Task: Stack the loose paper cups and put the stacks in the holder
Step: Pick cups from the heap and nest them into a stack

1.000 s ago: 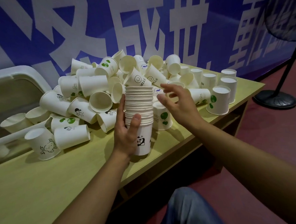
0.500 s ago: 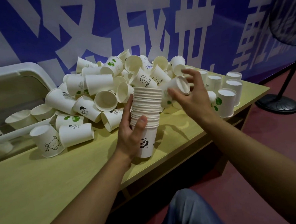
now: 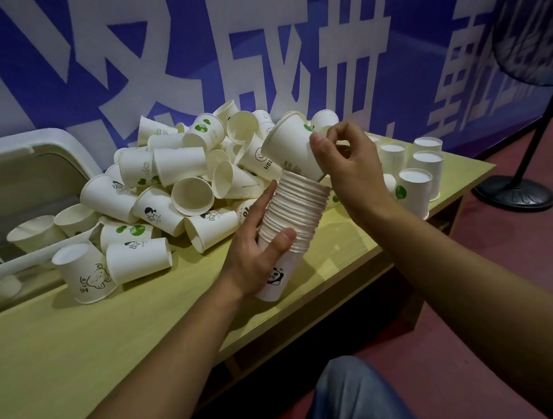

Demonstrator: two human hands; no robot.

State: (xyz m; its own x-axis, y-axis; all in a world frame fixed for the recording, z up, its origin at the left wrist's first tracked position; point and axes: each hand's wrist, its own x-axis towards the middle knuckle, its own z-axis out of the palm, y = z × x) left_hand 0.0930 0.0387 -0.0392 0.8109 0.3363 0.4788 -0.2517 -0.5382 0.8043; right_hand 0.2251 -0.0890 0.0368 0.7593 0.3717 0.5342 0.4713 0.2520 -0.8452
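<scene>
My left hand [image 3: 258,249] grips a tall stack of nested white paper cups [image 3: 296,208], tilted right, with a panda print on the bottom cup. My right hand [image 3: 350,169] holds a single white cup [image 3: 292,146] by its base end, tilted, its lower part entering the top of the stack. Behind them a big heap of loose cups [image 3: 176,176] lies on the yellow-green table [image 3: 82,344]. No cup holder can be made out for certain.
Several upside-down cups [image 3: 415,192] stand at the table's right end. A white bin [image 3: 24,179] with a few cups inside sits at the left. A fan stand [image 3: 515,194] is on the red floor at right. My knee [image 3: 351,399] is below the table edge.
My right hand picked a cup from the heap, lifted it and brought it over the stack. The stack in my left hand has tilted slightly to the right.
</scene>
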